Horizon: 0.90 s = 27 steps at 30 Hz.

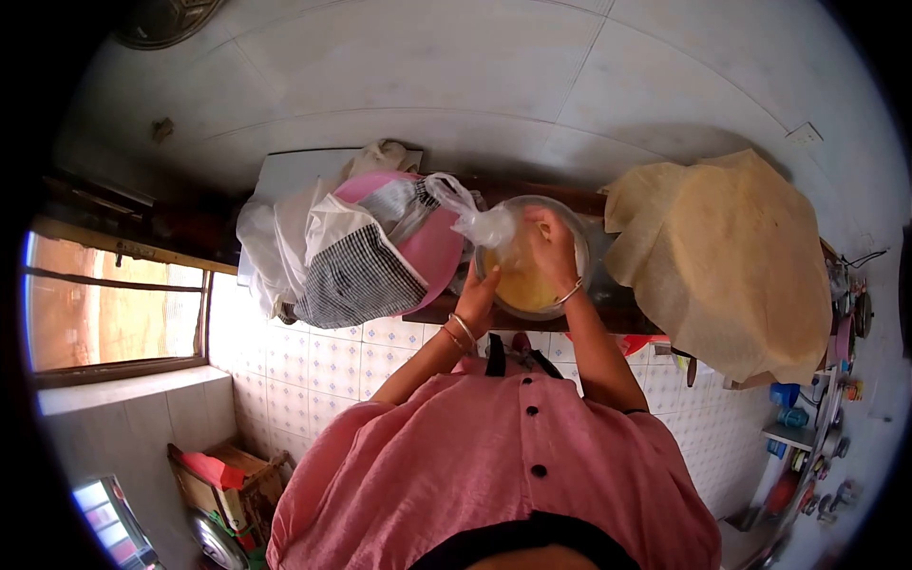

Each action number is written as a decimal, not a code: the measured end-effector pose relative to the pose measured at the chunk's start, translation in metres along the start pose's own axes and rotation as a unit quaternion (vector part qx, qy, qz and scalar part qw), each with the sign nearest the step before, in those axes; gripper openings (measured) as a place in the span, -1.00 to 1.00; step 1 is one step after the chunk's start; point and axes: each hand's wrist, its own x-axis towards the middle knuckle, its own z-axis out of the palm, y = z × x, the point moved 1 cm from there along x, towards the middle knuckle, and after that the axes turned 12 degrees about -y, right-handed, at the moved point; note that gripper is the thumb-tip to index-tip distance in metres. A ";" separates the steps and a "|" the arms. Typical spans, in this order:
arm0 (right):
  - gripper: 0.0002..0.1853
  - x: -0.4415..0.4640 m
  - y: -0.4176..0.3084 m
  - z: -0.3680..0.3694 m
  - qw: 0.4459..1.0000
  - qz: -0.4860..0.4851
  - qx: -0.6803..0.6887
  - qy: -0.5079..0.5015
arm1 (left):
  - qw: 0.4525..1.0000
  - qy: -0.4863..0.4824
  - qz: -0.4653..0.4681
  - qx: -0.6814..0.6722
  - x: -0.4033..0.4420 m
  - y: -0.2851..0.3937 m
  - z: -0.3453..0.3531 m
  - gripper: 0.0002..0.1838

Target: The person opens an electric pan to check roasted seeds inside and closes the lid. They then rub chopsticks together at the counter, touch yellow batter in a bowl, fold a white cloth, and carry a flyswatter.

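Observation:
A round metal bowl (581, 255) with something yellow (524, 287) inside stands on a dark wooden surface in front of me. My left hand (478, 290) is at the bowl's left side, its fingers near the rim and the lower part of a clear plastic bag (489, 226). My right hand (553, 249) reaches over the inside of the bowl with bent fingers, beside the bag. Whatever its fingertips hold is too small to name. The bag's twisted top leans to the left, over the bowl's rim.
A pink basin (439, 256) with a checked cloth (356, 277) lies left of the bowl. On the right, a beige cloth (736, 256) covers something large. A wooden box (256, 484) sits lower left; shelves with utensils (807, 442) line the right wall.

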 end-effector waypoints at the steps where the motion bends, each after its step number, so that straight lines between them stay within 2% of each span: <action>1: -0.88 -0.002 -0.001 0.001 1.000 0.001 0.000 -0.004 | 1.000 0.003 0.001 -0.003 -0.001 0.000 -0.001 -0.48; 5: -0.78 -0.004 -0.006 0.007 0.993 0.059 0.057 -0.084 | 1.000 -0.011 0.006 -0.009 0.000 0.001 -0.002 -0.41; 6: -0.75 0.000 -0.006 0.013 0.994 -0.039 -0.060 -0.080 | 1.000 -0.016 0.020 0.002 0.001 0.000 -0.001 -0.38; 7: -0.72 0.002 -0.007 0.016 0.972 -0.135 -0.176 -0.074 | 1.000 -0.017 0.020 0.002 0.004 -0.002 -0.003 -0.38; 11: -0.72 0.002 0.000 0.016 0.985 -0.100 -0.123 -0.068 | 0.998 -0.027 0.046 0.033 0.008 -0.005 -0.005 -0.36; 13: -0.77 -0.002 -0.005 0.005 0.994 0.074 0.062 -0.039 | 0.998 -0.026 0.049 0.038 0.008 -0.002 -0.005 -0.37; 14: -0.77 -0.003 -0.009 -0.001 0.994 0.077 0.063 -0.042 | 0.997 -0.035 0.053 0.040 0.009 0.000 -0.008 -0.37; 16: -0.80 -0.005 -0.018 -0.016 0.956 0.087 0.281 0.007 | 0.997 -0.044 0.056 0.041 0.007 0.003 -0.009 -0.38; 17: -0.78 -0.005 -0.018 -0.021 0.930 0.080 0.358 -0.001 | 0.998 -0.035 0.050 0.006 0.006 0.004 -0.008 -0.39; 18: -0.78 -0.006 -0.015 -0.026 0.931 0.080 0.357 0.000 | 0.998 -0.027 0.043 -0.030 0.005 0.005 -0.006 -0.40; 23: -0.78 -0.011 -0.004 -0.038 0.844 0.126 0.521 0.008 | 0.999 -0.006 0.019 -0.029 0.001 0.013 -0.004 -0.41; 27: -0.79 -0.014 -0.002 -0.039 0.829 0.111 0.548 0.009 | 1.000 0.002 -0.002 -0.006 0.005 0.012 -0.005 -0.41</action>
